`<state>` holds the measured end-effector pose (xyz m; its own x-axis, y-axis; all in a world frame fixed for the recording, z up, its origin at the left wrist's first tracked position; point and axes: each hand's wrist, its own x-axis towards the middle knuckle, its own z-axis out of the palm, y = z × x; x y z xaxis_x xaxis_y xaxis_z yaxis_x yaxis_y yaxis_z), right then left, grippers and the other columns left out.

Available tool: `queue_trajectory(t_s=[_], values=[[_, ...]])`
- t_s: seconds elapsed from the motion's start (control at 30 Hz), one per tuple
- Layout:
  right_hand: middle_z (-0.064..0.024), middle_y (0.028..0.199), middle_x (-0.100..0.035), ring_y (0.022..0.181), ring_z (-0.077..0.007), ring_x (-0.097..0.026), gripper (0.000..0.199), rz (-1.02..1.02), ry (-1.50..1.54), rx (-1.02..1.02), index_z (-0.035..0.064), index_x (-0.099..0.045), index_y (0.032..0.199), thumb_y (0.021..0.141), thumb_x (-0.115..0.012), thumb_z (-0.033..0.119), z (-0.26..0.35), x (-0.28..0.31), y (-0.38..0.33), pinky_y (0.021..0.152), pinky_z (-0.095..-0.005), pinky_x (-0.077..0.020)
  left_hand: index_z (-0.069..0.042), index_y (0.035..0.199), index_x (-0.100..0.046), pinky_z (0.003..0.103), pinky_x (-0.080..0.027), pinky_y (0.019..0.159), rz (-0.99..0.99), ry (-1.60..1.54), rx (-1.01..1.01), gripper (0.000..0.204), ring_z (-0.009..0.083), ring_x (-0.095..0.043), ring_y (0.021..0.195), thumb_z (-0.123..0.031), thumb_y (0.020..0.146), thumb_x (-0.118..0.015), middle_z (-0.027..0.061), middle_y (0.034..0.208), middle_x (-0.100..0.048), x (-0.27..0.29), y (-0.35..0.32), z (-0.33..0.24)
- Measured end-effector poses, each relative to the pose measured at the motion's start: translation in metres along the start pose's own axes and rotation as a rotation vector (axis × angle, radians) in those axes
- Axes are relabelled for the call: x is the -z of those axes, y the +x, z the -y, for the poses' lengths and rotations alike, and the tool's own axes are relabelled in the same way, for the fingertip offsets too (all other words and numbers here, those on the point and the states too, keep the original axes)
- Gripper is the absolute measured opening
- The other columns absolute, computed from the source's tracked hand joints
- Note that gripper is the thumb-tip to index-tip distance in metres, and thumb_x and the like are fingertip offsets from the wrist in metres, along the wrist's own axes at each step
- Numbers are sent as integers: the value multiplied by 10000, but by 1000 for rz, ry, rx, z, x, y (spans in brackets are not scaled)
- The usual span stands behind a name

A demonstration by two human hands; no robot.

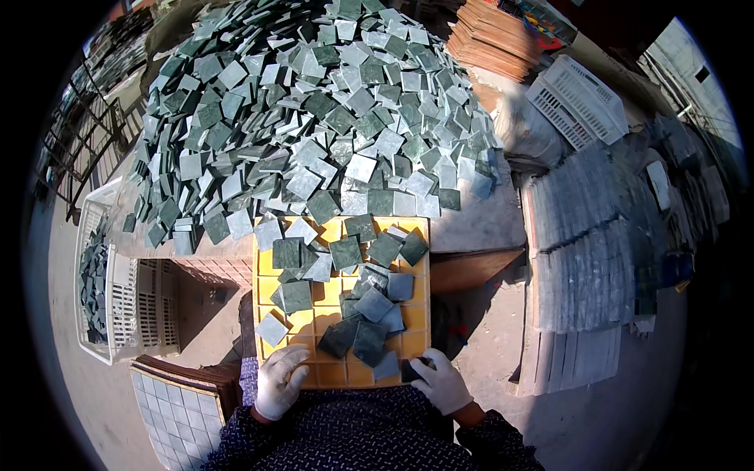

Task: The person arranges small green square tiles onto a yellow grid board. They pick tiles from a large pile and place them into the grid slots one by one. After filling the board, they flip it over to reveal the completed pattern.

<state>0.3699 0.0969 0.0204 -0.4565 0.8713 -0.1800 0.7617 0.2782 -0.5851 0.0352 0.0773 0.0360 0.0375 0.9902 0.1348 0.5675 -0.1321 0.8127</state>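
Observation:
A yellow grid tray (326, 375) lies in front of my body, its back edge against a pile of square stone tiles (314, 118). Loose green and grey tiles (297, 297) are scattered over the tray, some overlapping. My left hand (281, 382), in a white glove, rests at the tray's near left corner, thumb apart from the fingers, with no tile visible in it. At the near right corner my right hand (441, 382), also gloved, pinches a dark tile (411, 370) against the tray's edge. Part of that tile is hidden by the fingers.
A white plastic crate (118, 314) with tiles stands at left, above a stack of tile-faced boards (177, 416). Rows of stacked grey tile sheets (585, 275) stand at right. Behind them are another white crate (577, 98) and a pile of brownish boards (491, 39).

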Motion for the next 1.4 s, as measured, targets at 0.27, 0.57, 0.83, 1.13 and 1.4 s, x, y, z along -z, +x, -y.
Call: queue_trajectory(t_s=[0.27, 0.57, 0.83, 1.13, 1.4], values=[[-124, 1154, -590, 950, -292, -619, 475, 16, -66, 79, 76, -579, 1241, 836, -687, 299, 11, 80, 87, 830, -359, -512, -8, 1001, -668, 374, -523, 857, -12, 4, 21, 256, 327, -652, 976, 29, 748, -682, 164, 1045, -675, 5, 0, -4], [-166, 1015, -664, 874, -299, -648, 358, -529, 63, 8, 78, -660, 1113, 787, -703, 221, -46, 124, 306, 780, -377, -517, 7, 979, -662, 383, -516, 846, -135, -28, 34, 210, 341, -658, 955, -15, 770, -665, 173, 1005, -683, 19, -4, 12], [-191, 991, -665, 905, -363, -642, 365, -872, 3, -235, 56, -673, 983, 777, -698, 357, -94, 157, 374, 765, -440, -511, 2, 864, -642, 359, -533, 752, -275, 19, -29, 95, 290, -675, 821, 18, 771, -653, 156, 905, -684, 6, -4, 50], [-223, 1037, -676, 981, -342, -667, 675, -797, -29, -763, -40, -659, 1017, 697, -741, 549, -48, 200, 396, 813, -445, -536, -18, 989, -667, 371, -520, 815, -175, 56, 0, 160, 282, -652, 900, 15, 860, -580, 134, 975, -677, 11, 3, 49], [-163, 1075, -531, 890, -305, -609, 570, -666, -19, 36, 60, -500, 1121, 654, -802, 187, 14, 144, 322, 786, -401, -503, -6, 831, -634, 316, -537, 700, -398, 39, -149, 53, 260, -671, 750, 41, 807, -640, 122, 815, -669, -4, -2, 63]])
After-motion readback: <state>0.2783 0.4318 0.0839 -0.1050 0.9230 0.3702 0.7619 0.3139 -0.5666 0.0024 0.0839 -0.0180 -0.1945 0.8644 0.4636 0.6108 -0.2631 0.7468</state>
